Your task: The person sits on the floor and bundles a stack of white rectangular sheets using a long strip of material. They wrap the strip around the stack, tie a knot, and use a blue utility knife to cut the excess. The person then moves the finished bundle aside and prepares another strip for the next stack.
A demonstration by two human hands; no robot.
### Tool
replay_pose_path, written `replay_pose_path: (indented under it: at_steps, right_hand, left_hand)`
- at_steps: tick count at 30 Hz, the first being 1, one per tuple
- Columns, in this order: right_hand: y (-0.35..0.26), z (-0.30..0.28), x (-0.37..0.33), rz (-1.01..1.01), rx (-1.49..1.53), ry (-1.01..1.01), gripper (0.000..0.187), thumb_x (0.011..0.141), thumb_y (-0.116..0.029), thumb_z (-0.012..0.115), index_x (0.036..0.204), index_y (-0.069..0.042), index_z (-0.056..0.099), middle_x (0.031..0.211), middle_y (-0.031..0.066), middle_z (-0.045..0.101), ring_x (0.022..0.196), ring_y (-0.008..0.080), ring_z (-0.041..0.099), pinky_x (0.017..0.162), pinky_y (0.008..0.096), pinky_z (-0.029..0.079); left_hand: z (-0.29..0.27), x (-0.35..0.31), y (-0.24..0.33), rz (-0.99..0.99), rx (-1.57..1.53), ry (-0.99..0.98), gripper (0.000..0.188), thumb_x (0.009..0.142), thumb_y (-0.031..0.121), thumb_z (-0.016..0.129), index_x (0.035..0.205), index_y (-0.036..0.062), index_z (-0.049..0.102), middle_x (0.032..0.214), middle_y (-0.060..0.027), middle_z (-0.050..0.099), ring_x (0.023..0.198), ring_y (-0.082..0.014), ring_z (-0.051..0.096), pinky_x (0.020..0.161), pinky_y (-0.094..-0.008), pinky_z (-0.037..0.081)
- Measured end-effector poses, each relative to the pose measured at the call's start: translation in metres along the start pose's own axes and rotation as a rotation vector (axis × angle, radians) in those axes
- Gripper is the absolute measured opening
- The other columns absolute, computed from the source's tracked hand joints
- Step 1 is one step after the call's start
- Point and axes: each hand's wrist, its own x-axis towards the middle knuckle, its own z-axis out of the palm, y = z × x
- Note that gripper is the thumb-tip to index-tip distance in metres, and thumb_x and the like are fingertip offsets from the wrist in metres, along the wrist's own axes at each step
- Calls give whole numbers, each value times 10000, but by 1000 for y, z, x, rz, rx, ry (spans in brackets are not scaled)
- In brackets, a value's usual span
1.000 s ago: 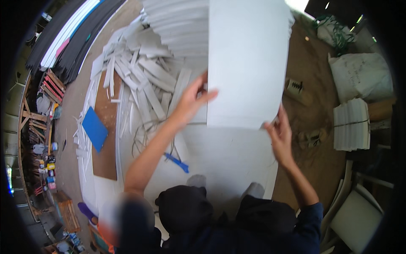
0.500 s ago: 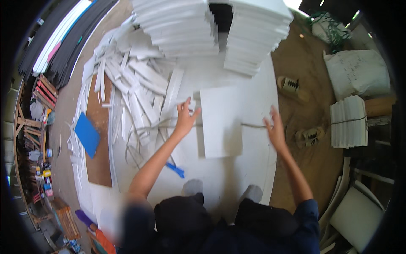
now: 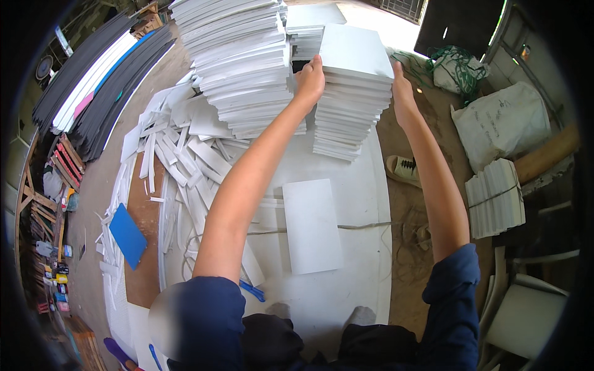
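Observation:
Both arms reach far forward to a tall stack of white sheets [image 3: 352, 52]. Against the upper left side of this stack is my left hand [image 3: 309, 81], thumb up and fingers curled in. My right hand [image 3: 402, 93] is at the opposite side, near the top right corner, with its fingertips partly hidden. Together the hands clasp the upper sheets between them. Closer to me, a small white sheet pile [image 3: 312, 227] lies on the white work surface [image 3: 362, 272], over a thin dark cord [image 3: 365, 226] that runs crosswise beneath it.
A taller, uneven white stack [image 3: 241, 68] stands left of the clasped one. White offcut strips [image 3: 179, 142] are heaped at left, near a blue sheet [image 3: 128, 236] on a brown board [image 3: 143, 272]. A shoe [image 3: 402, 170], a tied bundle [image 3: 495, 198] and a white sack [image 3: 504, 123] lie right.
Both hands have moved forward from beside the small pile, where they were apart and near the cord, to the sides of the tall stack. The view has tilted up.

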Motion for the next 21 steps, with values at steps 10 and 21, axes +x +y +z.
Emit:
replay_pose_path:
  at_steps: [10,21]
  right_hand:
    - [-1,-22,-52,-408,13,-6,459,886,-255,448,1234,41,404,1153,157,517,1065,206,480,900,300,355]
    - [181,-65,-303,46,-140,-301,393,879,-70,462,1256,17,389,1164,111,499,985,121,486,816,255,411]
  left_hand:
    - [-7,-64,25,122,-360,-46,519,869,339,463,1273,38,338,1175,-97,418,1125,-199,321,940,-333,300]
    - [-47,-309,-151,-97,-128,-79,669,885,307,450,1376,50,73,1215,-158,259,1126,-240,282,990,-345,217]
